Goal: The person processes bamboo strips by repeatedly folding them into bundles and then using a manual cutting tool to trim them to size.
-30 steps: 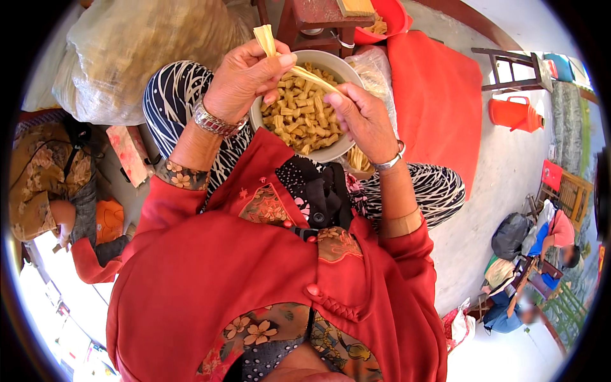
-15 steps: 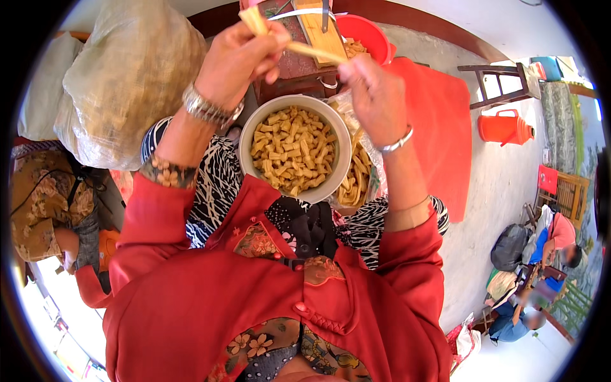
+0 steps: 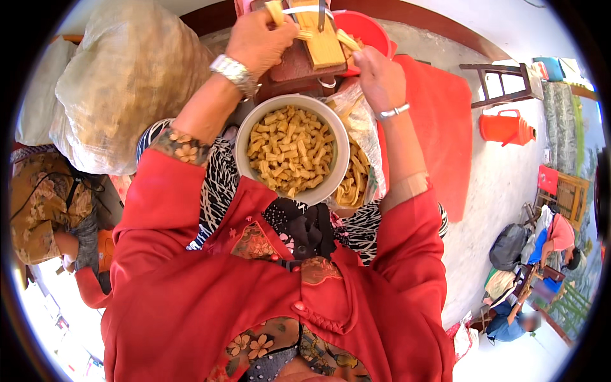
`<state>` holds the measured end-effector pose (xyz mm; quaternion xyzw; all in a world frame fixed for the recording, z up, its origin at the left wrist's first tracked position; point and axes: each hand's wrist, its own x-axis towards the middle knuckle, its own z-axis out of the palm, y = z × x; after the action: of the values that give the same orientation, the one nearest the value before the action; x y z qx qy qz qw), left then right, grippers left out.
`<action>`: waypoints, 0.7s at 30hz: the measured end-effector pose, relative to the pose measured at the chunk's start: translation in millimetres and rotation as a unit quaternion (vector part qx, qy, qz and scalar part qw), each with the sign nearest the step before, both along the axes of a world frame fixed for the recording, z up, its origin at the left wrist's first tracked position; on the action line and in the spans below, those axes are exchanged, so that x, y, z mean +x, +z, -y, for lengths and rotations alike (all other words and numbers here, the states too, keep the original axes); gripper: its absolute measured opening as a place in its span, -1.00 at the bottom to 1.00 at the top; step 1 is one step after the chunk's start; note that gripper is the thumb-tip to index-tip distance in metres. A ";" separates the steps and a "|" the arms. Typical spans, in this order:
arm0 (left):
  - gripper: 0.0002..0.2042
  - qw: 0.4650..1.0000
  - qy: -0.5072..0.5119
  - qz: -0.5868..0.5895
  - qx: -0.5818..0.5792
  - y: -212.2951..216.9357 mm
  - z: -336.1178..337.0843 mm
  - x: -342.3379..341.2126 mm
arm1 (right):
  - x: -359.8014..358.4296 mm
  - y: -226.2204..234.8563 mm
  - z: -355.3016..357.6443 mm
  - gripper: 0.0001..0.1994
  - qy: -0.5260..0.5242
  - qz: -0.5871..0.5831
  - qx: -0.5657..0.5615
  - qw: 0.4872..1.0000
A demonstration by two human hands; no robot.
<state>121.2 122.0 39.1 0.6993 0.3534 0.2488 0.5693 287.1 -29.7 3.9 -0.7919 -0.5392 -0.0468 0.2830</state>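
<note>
Over pale floor point(image 3: 471, 235), beside a flat red cloth point(image 3: 439, 127), worked at a low brownish-red desk point(image 3: 286, 70), with a wooden board point(image 3: 330, 54) on its top and a dark upright metal piece point(image 3: 322, 16) at the board's far part. Held both hands up beyond the grey-white bowl point(image 3: 242, 149), one to either side of the board. Had the left hand point(image 3: 261, 43) clamped on a yellow strip point(image 3: 275, 11), one end poking up and away from the body, with a short yellow end point(image 3: 305, 35) jutting rightward from the fingertips onto the board's left edge. Could not make out any join between those two ends behind the fingers. Had the right hand point(image 3: 383, 79) pinched on a yellow piece point(image 3: 348, 40) at the board's right edge, its long axis slanting from the fingertips up and leftward. Showed bare wood between the two facing tips, near the foot of the metal piece. Judged the left hand's end the nearer to that metal, lying almost straight sideways just beside it, and the right hand's piece farther off and more tilted. Saw short yellow pieces point(image 3: 293, 149) in the bowl, below both hands and toward the body; saw longer strips point(image 3: 352, 191) in a clear plastic bag point(image 3: 368, 137) just right of the bowl, and a red basin point(image 3: 372, 28) behind the right hand's piece.
</note>
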 end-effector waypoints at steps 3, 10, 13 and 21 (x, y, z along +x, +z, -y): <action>-0.79 0.993 -0.052 -0.012 -0.105 0.8 11.6 -28.8 | -20.3 -2.1 37.3 -0.69 -0.039 -0.143 0.053 0.988; -0.76 0.984 -0.101 -0.051 -0.138 -27.5 79.6 -89.6 | -88.9 13.7 82.2 -0.77 0.035 -0.246 0.065 0.966; -0.65 0.972 -0.072 -0.063 -0.214 -53.8 104.4 -99.8 | -119.4 16.7 90.4 -0.76 0.084 -0.257 0.046 0.962; -0.67 0.788 -0.182 0.019 -0.588 -87.9 130.8 -98.2 | -197.7 -20.6 106.5 -0.74 0.249 -0.384 0.015 0.889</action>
<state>23.0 -8.8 -48.8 0.2759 0.2861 -0.1020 0.9119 89.4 -136.2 -16.7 -0.5835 -0.5667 0.3247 0.4826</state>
